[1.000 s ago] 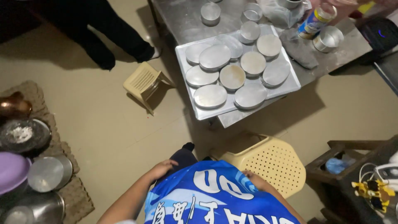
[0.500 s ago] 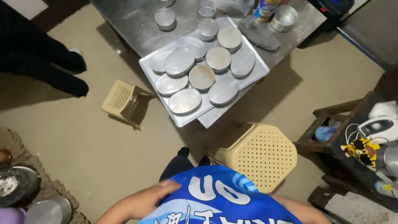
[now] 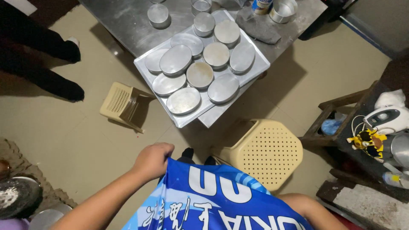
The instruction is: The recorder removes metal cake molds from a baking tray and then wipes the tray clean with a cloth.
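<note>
My left hand is closed in a fist on the front hem of the blue shirt with white lettering that I am wearing, pulling it away from my body. My right forearm shows at the bottom right, but the right hand is hidden behind the shirt. In front of me, a metal tray holds several oval and round metal tins and hangs over the corner of a steel table.
A beige perforated plastic stool stands just ahead of my feet. A smaller beige stool lies tipped over at the left. Another person's dark legs stand at the upper left. Metal bowls sit bottom left, and a cluttered wooden shelf is at the right.
My left hand went from lying flat on the shirt to gripping its hem in a fist, higher in view. The view shifted, so the tray sits closer to the middle.
</note>
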